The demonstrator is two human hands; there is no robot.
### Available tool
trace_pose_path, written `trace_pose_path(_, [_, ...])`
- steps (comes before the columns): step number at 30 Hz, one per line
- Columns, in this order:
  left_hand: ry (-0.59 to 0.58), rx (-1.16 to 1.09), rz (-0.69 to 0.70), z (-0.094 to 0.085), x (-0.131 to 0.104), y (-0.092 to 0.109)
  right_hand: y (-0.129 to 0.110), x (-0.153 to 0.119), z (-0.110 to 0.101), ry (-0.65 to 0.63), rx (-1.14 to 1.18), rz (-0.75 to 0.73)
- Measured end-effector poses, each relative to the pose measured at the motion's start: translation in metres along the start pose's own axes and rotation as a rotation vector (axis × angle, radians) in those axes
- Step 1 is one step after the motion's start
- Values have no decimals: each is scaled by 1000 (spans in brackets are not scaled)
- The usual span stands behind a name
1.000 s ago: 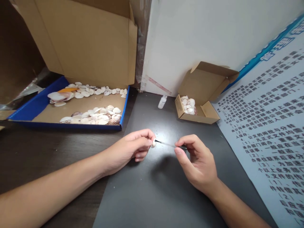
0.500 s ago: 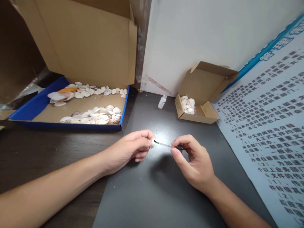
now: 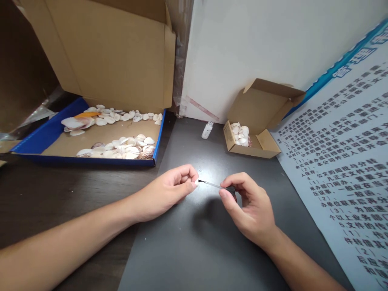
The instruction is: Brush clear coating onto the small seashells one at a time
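Note:
My left hand [image 3: 177, 186] pinches a small white seashell [image 3: 197, 182], mostly hidden behind the fingertips. Between thumb and fingers, my right hand [image 3: 247, 202] grips a small brush [image 3: 212, 184] by its black cap-like handle. The brush's dark tip points left and meets the shell's edge, or nearly so. Both hands are held above the dark grey mat. Beyond them stands a small clear bottle [image 3: 207, 130] with a white label and no cap on its neck.
On the left, a blue-edged cardboard box [image 3: 121, 162] with its lid up holds many shells [image 3: 131, 148]. A smaller cardboard box [image 3: 257, 152] with white shells [image 3: 241, 135] stands at the back right. A printed poster [image 3: 342, 161] lines the right side; a white wall panel [image 3: 257, 44] rises behind.
My left fingers have turned the shell, so less of it shows, and the lower fingers have curled out of sight. My right hand and brush have shifted very slightly right.

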State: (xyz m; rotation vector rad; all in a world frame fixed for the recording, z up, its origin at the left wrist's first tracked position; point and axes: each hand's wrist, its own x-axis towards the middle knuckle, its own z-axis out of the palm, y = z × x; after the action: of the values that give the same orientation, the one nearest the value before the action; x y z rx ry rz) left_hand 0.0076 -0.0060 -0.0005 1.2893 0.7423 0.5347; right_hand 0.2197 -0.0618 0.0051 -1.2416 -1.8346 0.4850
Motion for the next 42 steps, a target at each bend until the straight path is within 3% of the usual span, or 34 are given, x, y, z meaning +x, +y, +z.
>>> trace_pose_path(7, [-12, 51, 25, 1, -1, 3, -3, 2, 0, -24, 11, -33])
trace_pose_path(13, [-23, 73, 13, 0, 0, 2, -1, 2, -1, 73, -27, -20])
trace_pose_path(17, [-19, 65, 8, -1, 0, 1, -1, 1, -1, 23, 20, -79])
trace_pose_path(21, [-13, 61, -14, 0, 0, 2, -2, 3, -1, 25, -23, -37])
trace_pose_path(24, [-4, -14, -33, 1, 0, 2, -1, 2, -1, 68, -6, -32])
trace_pose_path(29, [-11, -220, -82, 1, 1, 3, 2, 0, 1, 19, 50, -82])
trace_pose_path(42, [-13, -323, -106, 2, 0, 6, -1, 2, -1, -29, 24, -76])
